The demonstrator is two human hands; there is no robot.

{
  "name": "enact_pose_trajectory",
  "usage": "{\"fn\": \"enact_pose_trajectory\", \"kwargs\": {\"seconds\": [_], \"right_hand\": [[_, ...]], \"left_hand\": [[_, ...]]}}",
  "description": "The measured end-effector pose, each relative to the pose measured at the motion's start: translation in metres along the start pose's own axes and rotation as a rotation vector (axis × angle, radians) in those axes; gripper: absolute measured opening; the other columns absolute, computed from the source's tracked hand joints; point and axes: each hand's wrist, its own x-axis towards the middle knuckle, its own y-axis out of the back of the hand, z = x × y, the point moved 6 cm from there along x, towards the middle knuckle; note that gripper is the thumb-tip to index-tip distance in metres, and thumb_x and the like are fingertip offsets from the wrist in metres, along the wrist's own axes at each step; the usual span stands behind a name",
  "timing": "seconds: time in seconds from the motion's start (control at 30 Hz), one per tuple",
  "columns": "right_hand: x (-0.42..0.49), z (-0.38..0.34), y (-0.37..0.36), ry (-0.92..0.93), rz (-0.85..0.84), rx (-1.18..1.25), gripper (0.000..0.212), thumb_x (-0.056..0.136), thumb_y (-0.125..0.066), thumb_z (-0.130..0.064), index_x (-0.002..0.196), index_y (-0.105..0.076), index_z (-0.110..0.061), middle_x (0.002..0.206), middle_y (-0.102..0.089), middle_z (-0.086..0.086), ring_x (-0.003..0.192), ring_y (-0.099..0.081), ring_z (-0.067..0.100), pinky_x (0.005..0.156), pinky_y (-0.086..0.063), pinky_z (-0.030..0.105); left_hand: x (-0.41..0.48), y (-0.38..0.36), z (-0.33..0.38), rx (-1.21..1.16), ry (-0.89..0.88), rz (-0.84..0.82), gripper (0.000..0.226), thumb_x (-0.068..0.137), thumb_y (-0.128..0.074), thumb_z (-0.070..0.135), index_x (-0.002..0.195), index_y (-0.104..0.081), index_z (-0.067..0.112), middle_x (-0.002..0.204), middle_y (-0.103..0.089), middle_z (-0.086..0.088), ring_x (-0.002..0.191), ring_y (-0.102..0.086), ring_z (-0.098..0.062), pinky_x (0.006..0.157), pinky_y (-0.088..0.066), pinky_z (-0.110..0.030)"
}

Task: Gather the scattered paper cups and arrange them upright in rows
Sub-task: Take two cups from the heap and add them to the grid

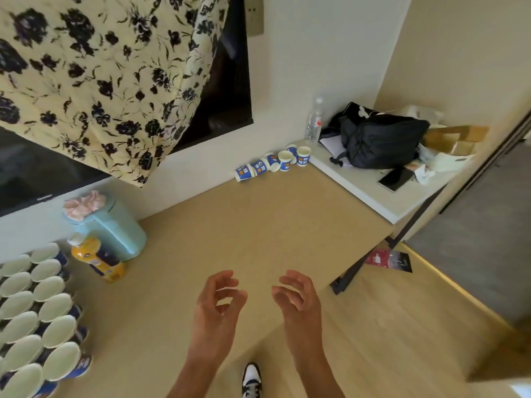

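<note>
Six or so blue-and-white paper cups left by the wall, both hands empty over the table.

The scattered paper cups (pixel 273 163) huddle at the far edge of the tan table (pixel 244 239), against the wall: the left ones lie on their sides, while the two at the right end stand upright, next to the white side table (pixel 359 191). The finished rows of upright cups (pixel 37 311) fill the table's near left corner, rims touching. The left hand (pixel 218 303) and right hand (pixel 298 300) hover side by side above the near edge, fingers loosely curled, grasping nothing. An orange juice bottle (pixel 97 259) lies just behind the rows, against a mint-green container (pixel 115 225). On the side table sit a water bottle (pixel 314 122), a black backpack (pixel 379 139) and a phone (pixel 395 179). A floral cloth (pixel 100 76) hangs over a dark screen (pixel 28 179).
</note>
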Motion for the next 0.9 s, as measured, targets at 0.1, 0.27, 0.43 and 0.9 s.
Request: {"fn": "enact_pose_trajectory", "kwargs": {"seconds": [0.1,0.27,0.43,0.9], "right_hand": [[0.032,-0.004,0.014,-0.004,0.017,-0.029,0.033,0.089,-0.074,0.000,0.113,-0.064,-0.021,0.110,-0.071,-0.001,0.092,-0.072,0.009,0.084,-0.051,0.025],[0.099,-0.018,0.034,-0.006,0.057,-0.126,0.037,0.079,-0.080,-0.020,0.113,-0.065,-0.022,0.106,-0.072,-0.008,0.093,-0.072,0.012,0.087,-0.055,0.031],[0.174,-0.041,0.040,0.006,0.076,-0.145,0.030,0.086,-0.076,-0.005,0.110,-0.065,-0.019,0.107,-0.071,-0.001,0.090,-0.071,0.014,0.077,-0.055,0.024],[0.364,-0.040,-0.011,-0.125,-0.207,-0.239,0.034,0.076,-0.078,-0.017,0.108,-0.067,-0.021,0.106,-0.072,0.006,0.096,-0.070,0.017,0.082,-0.053,0.021]], "left_hand": [[0.034,-0.034,-0.004,-0.001,0.022,-0.028,0.032,0.091,-0.073,0.008,0.112,-0.063,0.029,0.102,-0.072,0.010,0.089,-0.068,-0.003,0.074,-0.051,-0.026],[0.095,-0.100,-0.010,-0.054,0.077,-0.088,0.030,0.091,-0.071,0.008,0.113,-0.063,0.026,0.105,-0.071,0.000,0.088,-0.068,0.000,0.071,-0.054,-0.020],[0.157,-0.147,0.009,-0.071,0.099,-0.137,0.031,0.090,-0.071,0.006,0.110,-0.064,0.028,0.102,-0.072,0.004,0.087,-0.068,0.000,0.077,-0.054,-0.030],[0.265,-0.181,0.046,-0.109,0.131,0.145,0.029,0.092,-0.069,0.005,0.107,-0.065,0.029,0.102,-0.072,0.002,0.087,-0.066,0.000,0.076,-0.049,-0.025]]}}
